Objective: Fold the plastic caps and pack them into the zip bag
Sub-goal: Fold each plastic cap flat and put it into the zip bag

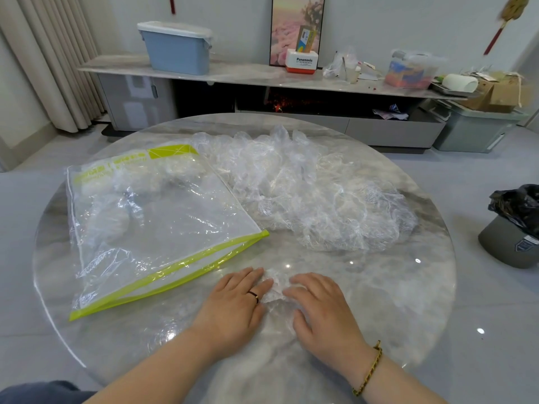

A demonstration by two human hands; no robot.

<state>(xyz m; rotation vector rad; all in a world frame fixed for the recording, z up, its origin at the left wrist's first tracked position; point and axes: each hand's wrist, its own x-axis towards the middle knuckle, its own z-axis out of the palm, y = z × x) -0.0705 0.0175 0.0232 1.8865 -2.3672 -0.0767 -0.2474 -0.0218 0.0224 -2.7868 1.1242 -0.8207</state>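
Clear plastic covers much of a round, grey marbled tabletop (408,287), seen from above by the person working at it. Near the front edge, one crumpled plastic cap (277,290) lies between two hands. The left hand (233,301) (a dark ring (253,295) on one finger) and the right hand (323,307), with a braided bracelet (369,371) at the wrist, both lie palm down, fingers fairly straight, fingertips pressing on the cap from either side. To the left lies a large clear zip bag (163,228) edged in lime green, with some crumpled plastic inside toward its far end. Just beside the bag, on its right, sits a loose heap of plastic caps (315,196).
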